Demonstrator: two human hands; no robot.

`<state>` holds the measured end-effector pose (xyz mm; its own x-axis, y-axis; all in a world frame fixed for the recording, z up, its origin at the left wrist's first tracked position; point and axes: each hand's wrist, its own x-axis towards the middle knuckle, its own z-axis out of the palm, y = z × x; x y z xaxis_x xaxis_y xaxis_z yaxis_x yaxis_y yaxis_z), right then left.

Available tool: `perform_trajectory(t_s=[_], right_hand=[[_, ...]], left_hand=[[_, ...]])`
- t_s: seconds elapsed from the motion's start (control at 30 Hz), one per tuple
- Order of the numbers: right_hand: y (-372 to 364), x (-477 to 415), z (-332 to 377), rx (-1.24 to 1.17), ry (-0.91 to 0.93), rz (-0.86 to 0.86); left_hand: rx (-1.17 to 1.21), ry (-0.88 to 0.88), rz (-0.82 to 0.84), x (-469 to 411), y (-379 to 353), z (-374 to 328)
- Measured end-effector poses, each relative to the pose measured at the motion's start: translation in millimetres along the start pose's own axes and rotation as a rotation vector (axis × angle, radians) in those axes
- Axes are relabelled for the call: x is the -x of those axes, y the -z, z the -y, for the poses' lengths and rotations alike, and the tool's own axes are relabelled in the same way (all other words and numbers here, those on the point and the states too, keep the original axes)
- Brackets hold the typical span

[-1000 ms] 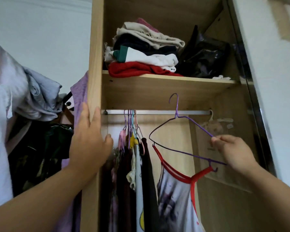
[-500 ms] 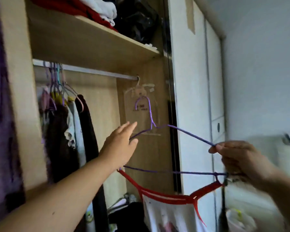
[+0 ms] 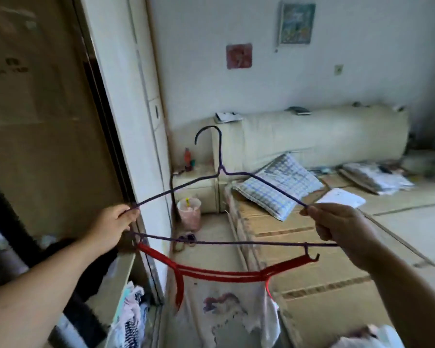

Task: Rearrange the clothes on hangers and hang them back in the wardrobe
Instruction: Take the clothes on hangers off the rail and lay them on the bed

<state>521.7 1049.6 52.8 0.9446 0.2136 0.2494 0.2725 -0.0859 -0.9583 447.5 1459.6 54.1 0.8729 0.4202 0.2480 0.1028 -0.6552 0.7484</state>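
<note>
Left grip [image 3: 113,219] and right grip [image 3: 337,222] pinch the ends of a thin wire hanger [image 3: 221,169]; a limp red-strapped top [image 3: 224,310] dangles between them (straps may slip).

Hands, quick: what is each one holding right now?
Left hand: pinches the purple hanger at its left end.
Right hand: pinches the same hanger at its right end.

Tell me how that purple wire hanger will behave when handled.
The purple hanger is thin wire, so it probably flexes if squeezed. It looks light. The red-strapped top hangs limp from its small end hooks and may slip off if tilted.
</note>
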Motion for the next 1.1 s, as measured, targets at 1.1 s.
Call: perform_trajectory(t_s=[1.1], right_hand=[[360, 364, -279, 0.196, -1.007, -0.943]], left_hand=[[-0.371, -0.378, 0.748, 205, -592, -244]])
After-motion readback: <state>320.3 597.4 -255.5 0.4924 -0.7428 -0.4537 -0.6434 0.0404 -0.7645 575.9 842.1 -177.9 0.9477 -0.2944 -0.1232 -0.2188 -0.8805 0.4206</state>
